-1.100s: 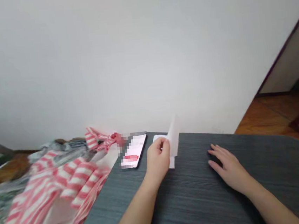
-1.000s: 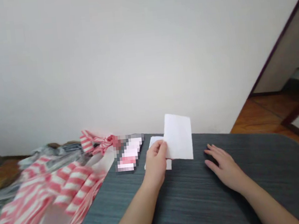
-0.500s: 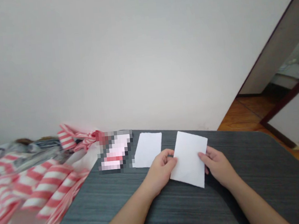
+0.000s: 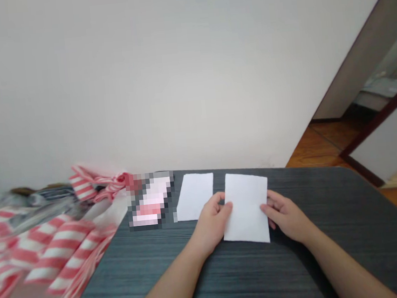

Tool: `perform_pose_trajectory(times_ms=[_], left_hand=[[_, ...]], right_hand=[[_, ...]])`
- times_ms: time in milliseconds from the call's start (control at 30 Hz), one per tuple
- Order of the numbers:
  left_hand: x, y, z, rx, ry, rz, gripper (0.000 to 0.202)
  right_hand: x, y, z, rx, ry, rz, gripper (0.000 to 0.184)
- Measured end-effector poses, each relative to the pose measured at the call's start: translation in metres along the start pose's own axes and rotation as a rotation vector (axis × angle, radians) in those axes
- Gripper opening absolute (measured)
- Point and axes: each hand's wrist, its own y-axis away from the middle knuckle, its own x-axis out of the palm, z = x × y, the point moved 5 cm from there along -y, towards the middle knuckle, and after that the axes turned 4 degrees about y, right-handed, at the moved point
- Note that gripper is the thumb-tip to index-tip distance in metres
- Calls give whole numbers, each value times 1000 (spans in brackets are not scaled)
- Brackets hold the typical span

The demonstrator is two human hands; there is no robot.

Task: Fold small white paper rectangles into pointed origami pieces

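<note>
Between my two hands is a plain white sheet of paper (image 4: 245, 210), held a little above the dark table. My left hand (image 4: 212, 222) pinches its left edge, thumb in front and fingers behind. At the right edge, my right hand (image 4: 287, 215) grips the paper the same way, its fingertips partly hidden behind it. More white paper (image 4: 195, 196) lies flat on the table, just beyond my left hand. Left of that is a pixelated pink and white item (image 4: 152, 202) with a dark border, too blurred to name.
The dark wood-grain table (image 4: 143, 271) stands against a pale wall (image 4: 177, 76). Red-and-white striped cloth (image 4: 54, 252) and grey fabric lie heaped along its left side. At the right, a wooden floor (image 4: 320, 144) and a dark-framed panel (image 4: 387, 145) show beyond the table.
The held paper has turned from a tilt to nearly straight and shifted slightly left, both hands still on it. The whole view has moved a little.
</note>
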Motion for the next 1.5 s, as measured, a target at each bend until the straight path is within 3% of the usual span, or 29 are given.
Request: perform_pose_trajectory(times_ms=[167,300,433,567,700,867,1067,1300,1500], left_hand=[[2,0,-3,3,79,30,28],[-2,0,-4,-46,141,-10,20],[-2,2,-7,-36,138,0,31],[0,3,-9,-2,43,10,28],[2,2,-9,10,35,25,23],[3,3,-12,39,-4,7,24],[4,6,-17,77,-42,16,26],[7,2,-12,15,-27,30,46],[6,-1,-2,-30,-174,87,33]], right_hand=[[-6,-2,-5,-22,7,-50,30],[-13,-1,-4,-46,119,-98,22],[-12,0,3,-98,153,-39,25],[-10,0,7,-135,154,-20,25],[-12,-1,-3,-57,86,-86,25],[-12,0,-14,57,-214,-156,38],[-5,-1,-2,47,-50,-72,32],[-5,-1,-3,46,-89,-108,33],[-9,-2,-4,13,-90,-160,33]])
